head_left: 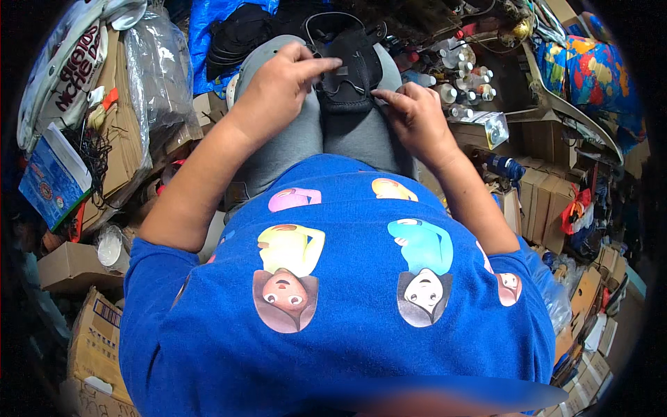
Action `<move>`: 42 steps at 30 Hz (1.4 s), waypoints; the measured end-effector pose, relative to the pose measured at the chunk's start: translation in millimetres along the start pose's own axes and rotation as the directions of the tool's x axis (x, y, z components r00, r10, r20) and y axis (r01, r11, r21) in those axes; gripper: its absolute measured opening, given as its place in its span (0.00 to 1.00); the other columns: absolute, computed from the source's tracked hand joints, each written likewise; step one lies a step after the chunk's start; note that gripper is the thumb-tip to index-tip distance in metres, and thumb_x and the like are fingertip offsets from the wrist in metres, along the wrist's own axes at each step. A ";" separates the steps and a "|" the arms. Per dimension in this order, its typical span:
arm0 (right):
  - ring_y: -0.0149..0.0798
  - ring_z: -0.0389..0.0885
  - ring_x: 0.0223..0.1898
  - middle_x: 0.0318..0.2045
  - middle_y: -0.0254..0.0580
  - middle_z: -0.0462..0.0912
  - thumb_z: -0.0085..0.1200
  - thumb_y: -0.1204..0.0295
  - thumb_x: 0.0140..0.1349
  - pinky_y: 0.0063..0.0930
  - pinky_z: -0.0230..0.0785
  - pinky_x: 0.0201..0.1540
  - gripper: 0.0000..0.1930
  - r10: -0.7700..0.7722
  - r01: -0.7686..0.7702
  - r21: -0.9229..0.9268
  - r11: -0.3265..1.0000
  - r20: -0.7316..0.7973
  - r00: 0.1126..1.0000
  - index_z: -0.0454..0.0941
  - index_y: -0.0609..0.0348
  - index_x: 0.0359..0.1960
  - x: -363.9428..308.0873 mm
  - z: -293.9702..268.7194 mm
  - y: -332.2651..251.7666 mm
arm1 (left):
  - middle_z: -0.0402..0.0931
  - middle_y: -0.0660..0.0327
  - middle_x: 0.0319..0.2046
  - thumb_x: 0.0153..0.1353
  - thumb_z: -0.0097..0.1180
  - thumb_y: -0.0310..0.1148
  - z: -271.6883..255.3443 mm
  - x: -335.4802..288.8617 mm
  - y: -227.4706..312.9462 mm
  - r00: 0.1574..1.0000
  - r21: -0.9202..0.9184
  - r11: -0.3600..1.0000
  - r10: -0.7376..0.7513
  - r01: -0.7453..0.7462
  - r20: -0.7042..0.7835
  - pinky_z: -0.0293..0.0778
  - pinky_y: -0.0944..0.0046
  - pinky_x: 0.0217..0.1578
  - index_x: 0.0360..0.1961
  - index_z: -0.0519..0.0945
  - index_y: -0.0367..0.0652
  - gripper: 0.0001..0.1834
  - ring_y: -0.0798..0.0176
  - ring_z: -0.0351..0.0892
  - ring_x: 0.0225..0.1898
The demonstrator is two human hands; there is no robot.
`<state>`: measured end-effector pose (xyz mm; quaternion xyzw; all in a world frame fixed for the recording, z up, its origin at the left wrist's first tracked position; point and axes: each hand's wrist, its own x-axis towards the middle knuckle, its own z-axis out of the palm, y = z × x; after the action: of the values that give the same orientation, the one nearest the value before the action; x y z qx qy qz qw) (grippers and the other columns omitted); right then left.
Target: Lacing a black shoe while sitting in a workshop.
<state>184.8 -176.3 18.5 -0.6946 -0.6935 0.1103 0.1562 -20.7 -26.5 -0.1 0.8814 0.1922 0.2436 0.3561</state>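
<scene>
Black piece (pixel 356 68) on grey lap (pixel 278 156).
It is set at three o'clock from left hand (pixel 278 80), ten from right hand (pixel 420 119); whether either is clamped cannot be told.

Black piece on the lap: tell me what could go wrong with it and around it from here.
The black piece rests across the gray-trousered thighs, so it could slip if they part. The thin pale strand on top of it might snag on the left hand or right hand, both close by. Clear bottles crowd the person's right side, where a knee might knock them.
</scene>
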 end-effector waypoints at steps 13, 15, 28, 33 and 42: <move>0.37 0.76 0.37 0.28 0.38 0.75 0.56 0.74 0.51 0.31 0.66 0.44 0.17 0.223 -0.263 0.386 0.884 0.146 0.964 0.83 0.40 0.43 -1.6 6.9 17.0 | 0.72 0.67 0.26 0.48 0.60 0.28 19.2 0.0 -6.2 0.991 0.175 0.976 0.130 -0.131 0.015 0.60 0.59 0.42 0.34 0.84 0.54 0.11 0.62 0.71 0.37; 0.36 0.76 0.36 0.29 0.38 0.76 0.56 0.74 0.51 0.26 0.69 0.41 0.15 0.114 -0.164 0.385 0.908 0.151 0.982 0.84 0.41 0.41 5.9 2.9 26.3 | 0.71 0.68 0.26 0.48 0.60 0.27 19.6 3.2 -10.6 0.990 0.007 0.990 0.139 -0.139 0.028 0.59 0.59 0.42 0.34 0.84 0.56 0.12 0.62 0.71 0.37; 0.36 0.75 0.39 0.32 0.38 0.77 0.53 0.79 0.53 0.26 0.67 0.46 0.16 0.041 -0.187 0.526 0.830 0.277 0.960 0.84 0.45 0.41 23.9 -0.3 44.0 | 0.70 0.69 0.25 0.48 0.60 0.28 26.9 7.6 -11.7 0.995 0.266 0.959 0.092 -0.099 0.039 0.58 0.59 0.42 0.36 0.85 0.62 0.14 0.64 0.70 0.36; 0.33 0.74 0.37 0.31 0.34 0.76 0.56 0.77 0.54 0.24 0.67 0.44 0.14 0.050 -0.217 0.573 0.790 0.294 0.955 0.84 0.45 0.41 24.1 2.3 43.8 | 0.70 0.70 0.23 0.49 0.61 0.31 30.1 12.9 -13.7 0.995 0.245 0.964 0.093 -0.101 0.046 0.58 0.59 0.42 0.34 0.85 0.61 0.11 0.64 0.69 0.36; 0.29 0.75 0.34 0.29 0.34 0.78 0.60 0.73 0.54 0.24 0.69 0.41 0.13 0.031 -0.126 0.399 0.908 0.235 0.971 0.84 0.46 0.43 18.9 -3.9 33.2 | 0.74 0.69 0.24 0.47 0.64 0.32 21.1 9.7 3.9 0.985 0.199 0.966 0.152 -0.166 0.083 0.59 0.60 0.44 0.32 0.85 0.56 0.09 0.64 0.72 0.37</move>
<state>217.4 -157.3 11.1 -0.6567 -0.6392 0.3375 0.2153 -0.2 -35.4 -7.7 0.9337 0.1329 0.2206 0.2486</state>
